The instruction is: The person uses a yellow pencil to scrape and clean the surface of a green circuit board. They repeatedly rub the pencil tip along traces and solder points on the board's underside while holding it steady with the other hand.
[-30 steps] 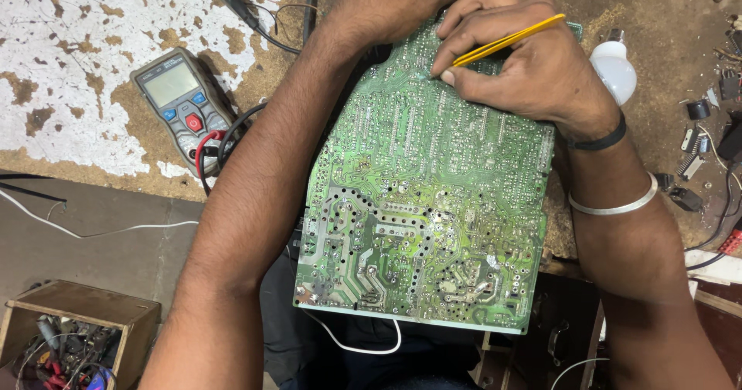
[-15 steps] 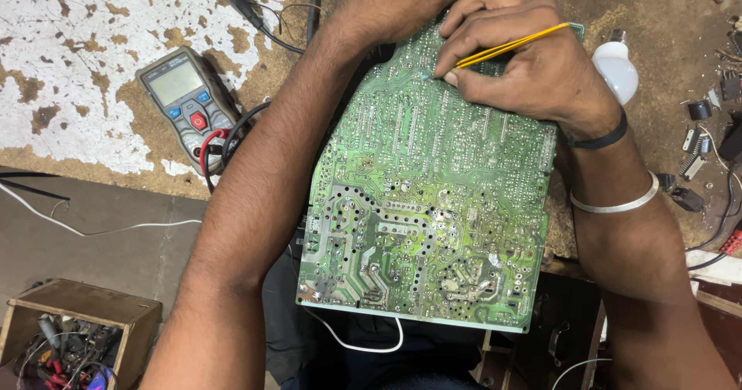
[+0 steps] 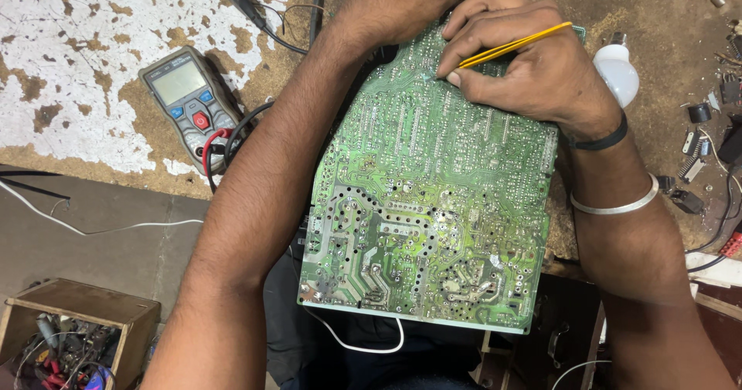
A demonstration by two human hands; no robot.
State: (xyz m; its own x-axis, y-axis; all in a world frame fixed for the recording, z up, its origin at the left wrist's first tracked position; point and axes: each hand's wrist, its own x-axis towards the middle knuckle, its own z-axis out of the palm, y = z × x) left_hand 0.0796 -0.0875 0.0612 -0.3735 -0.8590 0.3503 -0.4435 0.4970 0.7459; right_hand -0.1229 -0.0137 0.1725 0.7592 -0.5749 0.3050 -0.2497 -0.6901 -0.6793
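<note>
A large green circuit board [image 3: 433,204] lies solder side up, half on the worn bench and half over my lap. My right hand [image 3: 533,69] pinches a thin yellow tool [image 3: 516,45] near the board's far edge, fingertips resting on the board. My left hand [image 3: 402,3] grips the board's far edge at the top of the view; its fingers are partly cut off by the frame.
A grey multimeter [image 3: 189,104] with red and black leads lies left of my forearm. A white bulb [image 3: 617,69] sits right of my hand. Small electronic parts [image 3: 696,150] litter the right bench. A wooden box [image 3: 69,332] of wires stands low at the left.
The view has shifted slightly; both hands stay at the board's far edge with the yellow tool in the same spot.
</note>
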